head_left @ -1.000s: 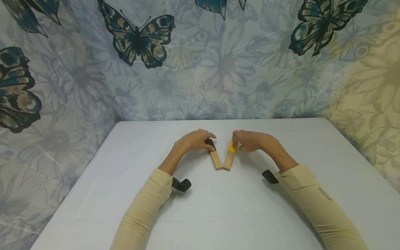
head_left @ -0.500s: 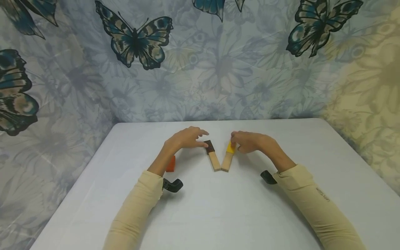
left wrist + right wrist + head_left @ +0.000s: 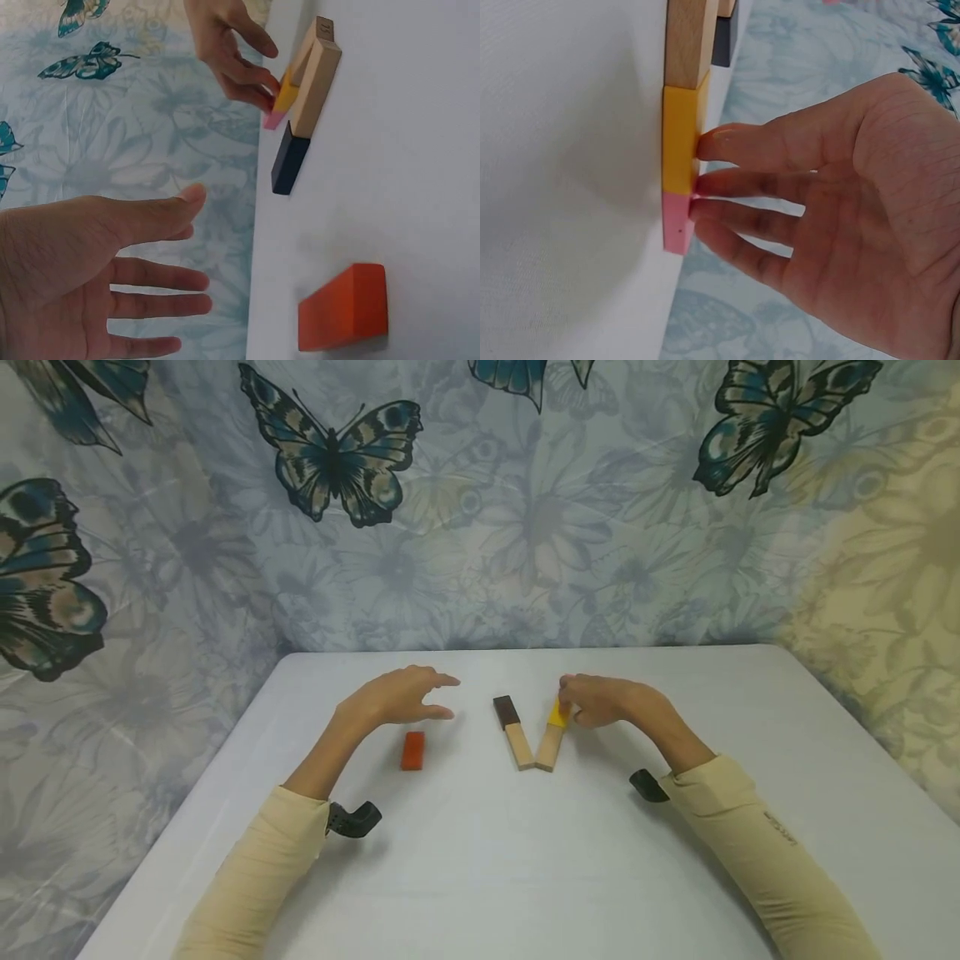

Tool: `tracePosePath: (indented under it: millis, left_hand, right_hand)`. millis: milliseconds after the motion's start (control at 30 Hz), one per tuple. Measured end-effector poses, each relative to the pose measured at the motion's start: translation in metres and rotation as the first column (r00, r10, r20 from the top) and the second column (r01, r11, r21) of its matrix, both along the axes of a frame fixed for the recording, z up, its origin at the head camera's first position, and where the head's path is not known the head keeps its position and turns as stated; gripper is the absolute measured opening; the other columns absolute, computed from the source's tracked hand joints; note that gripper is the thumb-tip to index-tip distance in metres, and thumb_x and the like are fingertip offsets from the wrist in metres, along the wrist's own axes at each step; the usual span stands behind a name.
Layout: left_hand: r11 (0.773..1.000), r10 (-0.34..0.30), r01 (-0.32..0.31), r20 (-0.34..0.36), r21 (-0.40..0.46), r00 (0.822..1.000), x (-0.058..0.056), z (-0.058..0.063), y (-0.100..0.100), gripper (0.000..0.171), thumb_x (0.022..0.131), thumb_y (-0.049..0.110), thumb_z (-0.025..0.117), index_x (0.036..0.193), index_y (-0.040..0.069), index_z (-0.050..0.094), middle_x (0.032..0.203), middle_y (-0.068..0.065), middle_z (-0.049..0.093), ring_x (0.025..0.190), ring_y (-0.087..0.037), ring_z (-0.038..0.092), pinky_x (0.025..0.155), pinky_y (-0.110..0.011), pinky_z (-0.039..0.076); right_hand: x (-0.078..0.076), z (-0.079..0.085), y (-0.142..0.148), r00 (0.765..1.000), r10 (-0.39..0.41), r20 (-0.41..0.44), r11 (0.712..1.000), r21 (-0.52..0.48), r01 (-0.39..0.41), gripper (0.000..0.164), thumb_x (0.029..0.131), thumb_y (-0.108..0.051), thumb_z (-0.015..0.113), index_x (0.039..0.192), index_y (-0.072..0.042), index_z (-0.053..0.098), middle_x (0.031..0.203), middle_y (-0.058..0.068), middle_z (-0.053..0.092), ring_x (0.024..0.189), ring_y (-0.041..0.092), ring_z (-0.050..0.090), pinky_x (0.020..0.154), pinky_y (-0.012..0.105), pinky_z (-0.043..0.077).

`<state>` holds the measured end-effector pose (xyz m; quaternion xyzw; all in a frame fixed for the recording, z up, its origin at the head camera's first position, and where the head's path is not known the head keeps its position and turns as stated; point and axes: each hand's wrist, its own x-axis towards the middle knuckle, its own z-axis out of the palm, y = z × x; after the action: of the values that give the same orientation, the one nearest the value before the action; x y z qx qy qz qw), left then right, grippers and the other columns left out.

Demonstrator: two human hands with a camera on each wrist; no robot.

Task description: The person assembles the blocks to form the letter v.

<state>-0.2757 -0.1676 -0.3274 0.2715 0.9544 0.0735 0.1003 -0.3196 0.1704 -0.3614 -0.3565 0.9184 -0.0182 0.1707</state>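
My left hand [image 3: 393, 697], fingers and thumb spread, hovers over the table's left side holding nothing. Just below it in the head view lies an orange-red block [image 3: 412, 750]. To its right, two plain wooden blocks [image 3: 519, 747] meet at their near ends in a V. A dark block [image 3: 506, 710] extends the left arm of the V. On the right arm, a yellow block [image 3: 679, 142] follows the wood, then a pink block [image 3: 676, 221] at the end. My right hand [image 3: 603, 700] touches the yellow and pink blocks with its fingertips, hiding the pink one from the head view.
A white-covered table [image 3: 487, 877] carries the blocks. Behind it hangs a floral cloth with butterflies [image 3: 540, 527]. Black wrist cameras [image 3: 354, 820] stick out from both cream sleeves [image 3: 738, 814].
My left hand has let go of the dark block and moved left, exposing the orange-red block that the forearm covered. My right hand stays at the yellow and pink blocks.
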Motion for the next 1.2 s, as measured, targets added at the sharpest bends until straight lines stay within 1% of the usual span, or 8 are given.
tracePosePath:
  millis: [133,300,400,567,633,800,933,1200]
  left_hand:
    - [1.000,0.018,-0.017,0.042,-0.022,0.999,0.006,-0.006,-0.013,0.062,0.100,0.040,0.071,0.156,0.020,0.052,0.139,-0.014,0.065,0.128,-0.030,0.061,0.108,-0.052,0.053]
    - [0.997,0.034,-0.028,0.087,-0.068,0.996,0.015,-0.011,-0.026,0.065,0.098,0.039,0.074,0.157,0.023,0.050,0.139,-0.012,0.064,0.127,-0.028,0.060,0.108,-0.051,0.052]
    - [0.996,0.036,-0.026,0.110,-0.091,0.993,0.019,-0.014,-0.031,0.068,0.095,0.037,0.078,0.157,0.025,0.051,0.142,-0.009,0.062,0.130,-0.026,0.059,0.111,-0.051,0.050]
    - [0.997,-0.013,0.024,0.139,-0.072,0.990,0.024,-0.023,-0.035,0.068,0.090,0.029,0.084,0.152,0.021,0.057,0.141,-0.006,0.064,0.127,-0.025,0.059,0.114,-0.050,0.049]
    - [0.997,-0.037,0.045,0.136,-0.056,0.990,0.026,-0.027,-0.035,0.065,0.089,0.026,0.085,0.149,0.019,0.060,0.135,-0.004,0.066,0.121,-0.023,0.061,0.111,-0.048,0.051]
    - [0.997,-0.064,0.069,0.111,-0.041,0.992,0.027,-0.033,-0.036,0.059,0.087,0.020,0.086,0.142,0.017,0.066,0.123,-0.001,0.069,0.109,-0.019,0.061,0.103,-0.043,0.055]
    - [0.996,-0.072,0.077,0.088,-0.049,0.994,0.028,-0.036,-0.036,0.057,0.086,0.018,0.087,0.139,0.016,0.068,0.121,-0.001,0.069,0.107,-0.018,0.061,0.101,-0.041,0.056]
    - [0.997,-0.062,0.065,0.090,-0.030,0.994,0.029,-0.036,-0.033,0.053,0.086,0.014,0.086,0.136,0.014,0.069,0.119,-0.002,0.069,0.101,-0.015,0.059,0.094,-0.034,0.056]
  right_hand:
    - [0.002,0.002,0.000,1.000,-0.002,0.000,1.000,-0.004,0.002,0.030,0.091,0.003,0.060,0.118,0.002,0.074,0.130,0.018,0.063,0.122,0.036,0.064,0.106,0.051,0.054]
    - [0.003,0.003,0.000,1.000,-0.002,-0.009,1.000,-0.015,0.002,0.029,0.090,0.003,0.061,0.115,0.002,0.074,0.128,0.018,0.064,0.120,0.036,0.064,0.106,0.051,0.055]
    - [0.003,0.003,0.000,1.000,-0.005,-0.007,1.000,-0.017,0.005,0.029,0.089,0.003,0.061,0.115,0.001,0.074,0.128,0.018,0.064,0.120,0.036,0.065,0.106,0.051,0.055]
    - [0.002,0.000,0.000,1.000,-0.017,0.000,1.000,-0.012,0.017,0.032,0.090,0.003,0.060,0.118,0.001,0.074,0.130,0.017,0.063,0.121,0.034,0.064,0.106,0.050,0.055]
    - [0.002,0.000,0.000,1.000,-0.018,0.000,1.000,-0.016,0.018,0.032,0.089,0.003,0.061,0.118,0.002,0.074,0.130,0.017,0.064,0.120,0.034,0.065,0.106,0.049,0.055]
    - [0.002,0.000,0.000,1.000,-0.022,0.002,1.000,-0.020,0.023,0.032,0.089,0.003,0.061,0.118,0.002,0.074,0.129,0.017,0.064,0.119,0.034,0.065,0.106,0.050,0.055]
    - [0.003,0.000,0.000,1.000,-0.014,0.001,1.000,-0.019,0.014,0.030,0.090,0.002,0.062,0.117,0.002,0.074,0.128,0.017,0.064,0.119,0.035,0.064,0.105,0.050,0.055]
    - [0.003,-0.001,0.000,1.000,-0.018,-0.006,1.000,-0.013,0.018,0.029,0.090,0.001,0.062,0.116,0.001,0.074,0.128,0.017,0.063,0.121,0.036,0.063,0.106,0.050,0.054]
